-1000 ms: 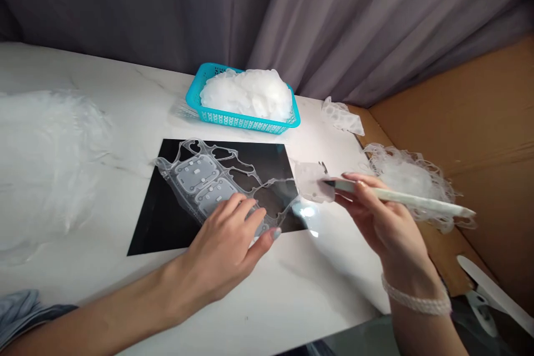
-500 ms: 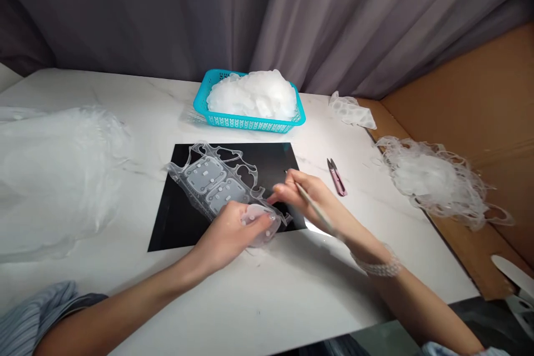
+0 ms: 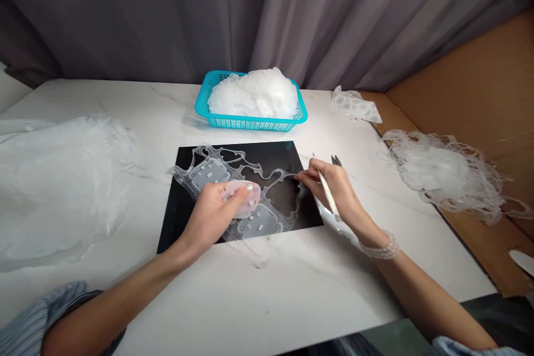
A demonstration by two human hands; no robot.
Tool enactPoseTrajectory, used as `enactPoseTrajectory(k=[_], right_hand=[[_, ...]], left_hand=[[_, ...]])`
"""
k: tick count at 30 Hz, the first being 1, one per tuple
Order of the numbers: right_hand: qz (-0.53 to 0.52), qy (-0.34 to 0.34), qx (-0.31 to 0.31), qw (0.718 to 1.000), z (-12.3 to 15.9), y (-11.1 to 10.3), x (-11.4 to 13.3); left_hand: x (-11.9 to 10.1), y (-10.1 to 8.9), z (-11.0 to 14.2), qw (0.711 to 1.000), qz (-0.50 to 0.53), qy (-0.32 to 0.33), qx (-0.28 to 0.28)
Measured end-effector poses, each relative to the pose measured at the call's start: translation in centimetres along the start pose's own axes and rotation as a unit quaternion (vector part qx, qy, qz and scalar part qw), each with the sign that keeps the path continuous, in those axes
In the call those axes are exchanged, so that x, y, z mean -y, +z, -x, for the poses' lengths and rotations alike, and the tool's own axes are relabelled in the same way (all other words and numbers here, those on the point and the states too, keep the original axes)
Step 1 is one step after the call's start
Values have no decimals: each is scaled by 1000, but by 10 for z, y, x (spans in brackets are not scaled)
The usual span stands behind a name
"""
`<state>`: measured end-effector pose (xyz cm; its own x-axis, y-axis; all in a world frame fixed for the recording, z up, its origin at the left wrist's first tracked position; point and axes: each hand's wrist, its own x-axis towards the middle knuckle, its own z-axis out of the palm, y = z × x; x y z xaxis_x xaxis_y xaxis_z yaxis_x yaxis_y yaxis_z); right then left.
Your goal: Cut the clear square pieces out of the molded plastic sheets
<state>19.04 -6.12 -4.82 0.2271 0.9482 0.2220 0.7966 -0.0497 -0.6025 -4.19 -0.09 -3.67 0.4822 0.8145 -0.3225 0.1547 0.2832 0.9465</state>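
Note:
A clear, rubbery sheet (image 3: 283,222) with rounded, frosted pad shapes lies on a black mat (image 3: 283,153). My left hand (image 3: 212,206) is closed on a translucent, rounded pad (image 3: 249,194) with small raised bumps, held over the sheet. At the mat's right edge, my right hand (image 3: 331,181) pinches the end of a thin, clear scrap strip (image 3: 273,173), stretched out from the sheet. The same hand also keeps a slim, white pen-like tool (image 3: 329,194) between its fingers. Dark-bladed thread snips (image 3: 336,161) lie behind the right hand, their handles hidden.
A blue basket (image 3: 250,122) heaped with translucent pieces stands at the back. Stacked clear sheets (image 3: 62,189) lie at left. To the right are a tangled scrap pile (image 3: 446,172), a perforated scrap (image 3: 356,105) and a cardboard box wall (image 3: 471,78).
My right hand has moved right, drawing the clear strip out from the sheet. My left hand has shifted up and left with the pad, and another pad shape now shows below it.

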Motion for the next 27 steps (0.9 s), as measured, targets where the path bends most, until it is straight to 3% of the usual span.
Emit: enactPoseTrajectory(k=[4,8,10,12,15,21,27], right_hand=[[2,13,-10,1000,-8,-12,-5],[-122,48,2,991,-1,-11,23],[-245,81,75,963,4,-6,39],[-373,110,144,910,8,1,50],[-468,133,146,861,11,10,54],[-474,148,72,865,11,14,47],[-489,158,73,855,9,15,44]], left_hand=[[-3,-8,-5,989,121,-46,73],[-7,-8,-2,972,172,-73,141],[-8,-7,-1,962,206,-93,155],[-9,-6,-2,950,245,-107,159],[-9,-5,-4,940,277,-120,157],[-8,-9,-6,947,260,-106,155],[-9,-12,-9,953,240,-112,144]])
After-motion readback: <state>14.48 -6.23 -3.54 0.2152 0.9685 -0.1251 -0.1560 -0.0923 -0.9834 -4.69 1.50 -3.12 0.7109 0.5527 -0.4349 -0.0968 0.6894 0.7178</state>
